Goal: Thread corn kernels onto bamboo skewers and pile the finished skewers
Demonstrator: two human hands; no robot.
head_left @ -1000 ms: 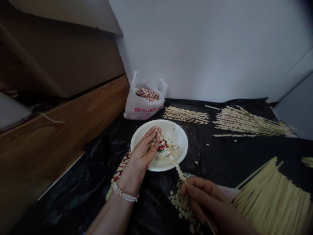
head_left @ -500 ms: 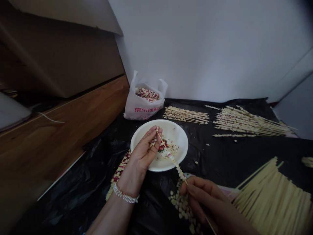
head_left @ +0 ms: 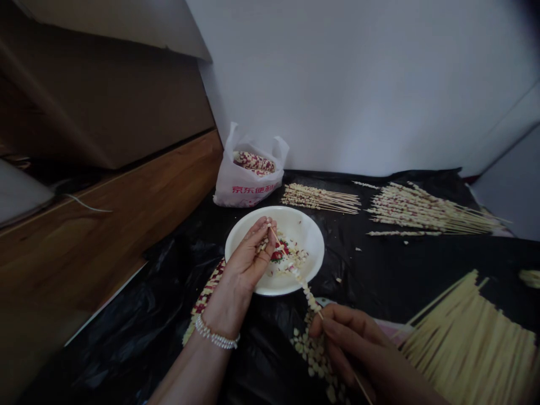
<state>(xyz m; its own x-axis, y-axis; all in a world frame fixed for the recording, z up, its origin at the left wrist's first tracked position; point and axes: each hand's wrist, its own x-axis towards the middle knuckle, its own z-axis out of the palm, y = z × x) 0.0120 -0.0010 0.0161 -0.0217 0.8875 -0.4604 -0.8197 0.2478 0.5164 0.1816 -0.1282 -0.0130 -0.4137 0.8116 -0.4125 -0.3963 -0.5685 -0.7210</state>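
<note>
My right hand (head_left: 358,337) grips a thin wooden skewer, its fingers closed round the shaft. Pale corn kernels are threaded along the skewer (head_left: 311,298), and a bare stretch runs up to its tip. Over the white bowl (head_left: 310,225), my left hand (head_left: 247,259) pinches a corn kernel (head_left: 269,225) at the skewer's pointed end. More kernels seem to lie in its curled fingers, partly hidden. Loose kernels and a red-and-green pattern show in the bowl. Under my left forearm lies a corn cob (head_left: 206,292) with red and cream kernels, partly covered.
Black plastic sheeting (head_left: 350,264) covers the surface. Behind the bowl stands a white plastic bag (head_left: 253,188) holding corn cobs. Filled skewers lie in two piles (head_left: 320,198) (head_left: 413,208). Bare skewers (head_left: 476,337) fan out at right, near loose kernels (head_left: 314,354). A wooden board (head_left: 169,191) borders the left.
My left fingertips have shifted very slightly left with the kernel. The right hand and the skewer look almost unchanged.
</note>
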